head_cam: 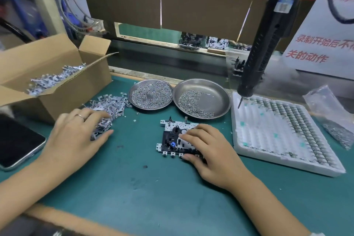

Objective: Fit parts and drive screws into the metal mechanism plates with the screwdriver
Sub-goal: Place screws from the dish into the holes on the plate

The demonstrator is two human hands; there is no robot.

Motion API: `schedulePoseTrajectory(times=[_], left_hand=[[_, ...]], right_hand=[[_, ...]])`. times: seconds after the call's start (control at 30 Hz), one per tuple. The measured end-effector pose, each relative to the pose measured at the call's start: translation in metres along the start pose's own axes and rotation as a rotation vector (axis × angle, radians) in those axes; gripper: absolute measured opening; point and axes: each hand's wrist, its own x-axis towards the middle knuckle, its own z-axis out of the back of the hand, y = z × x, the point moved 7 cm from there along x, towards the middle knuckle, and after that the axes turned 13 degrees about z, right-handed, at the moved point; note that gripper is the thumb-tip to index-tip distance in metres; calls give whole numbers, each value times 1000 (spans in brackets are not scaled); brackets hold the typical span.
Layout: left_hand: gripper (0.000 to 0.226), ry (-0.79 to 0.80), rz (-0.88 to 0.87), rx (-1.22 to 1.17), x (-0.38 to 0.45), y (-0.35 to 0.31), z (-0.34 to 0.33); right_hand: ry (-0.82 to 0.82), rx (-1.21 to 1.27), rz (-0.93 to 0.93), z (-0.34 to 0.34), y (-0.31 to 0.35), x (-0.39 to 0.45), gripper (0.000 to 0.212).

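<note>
**Both hands down: one on the plate, one in the loose parts**

The metal plate lies flat on the green surface, and everything else is placed from it. The right hand rests on the plate's right half, covering it; the fingers curl over the top face with the fingertips near the plate's middle, and the thumb presses against the near edge, so the hand grips the plate. A small blue part sits uncovered on the plate just left of the fingertips.

To the left of the plate, apart from it, lies a pile of small metal parts. The left hand, with a ring on one finger, lies on the near end of that pile, fingers loosely spread and reaching into the parts; whether it pinches one cannot be told.

Just behind the plate stand two round metal dishes of screws, touching each other. The black screwdriver hangs behind and to the right of the plate, held by neither hand, its tip over a white foam tray at the plate's right. Far left of the plate stand an open cardboard box of parts and a phone.
</note>
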Motion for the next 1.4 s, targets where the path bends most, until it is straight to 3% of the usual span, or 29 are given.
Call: schedulePoseTrajectory(times=[0.2,0.33,0.47,0.63,0.77,0.87,0.97,1.13,1.27,1.4], left_hand=[[8,40,51,-48,2,7,-7],[3,54,94,-159,3,1,-3],[12,70,195,-459,7,-6,5],[10,295,392,-910,16,-19,3],[7,390,462,-1012,23,-25,-3],[10,400,442,-983,24,-28,-5],[10,381,313,-826,22,-30,-4],[10,220,181,-614,23,-27,5],[8,0,-163,-129,20,-47,18],[3,69,-121,-169,22,-47,14]], right_hand=[[21,36,-5,-2,-1,1,37],[21,50,-8,-2,-1,0,36],[17,67,-22,-1,-1,1,35],[11,98,-48,-1,-4,0,35],[-5,118,-53,-1,-4,0,35],[-7,116,-49,-1,-5,0,34],[-6,111,-49,-2,-5,0,33],[-1,94,-51,-2,-6,0,34],[1,93,-51,-2,-6,0,34],[3,91,-51,-2,-6,0,34]])
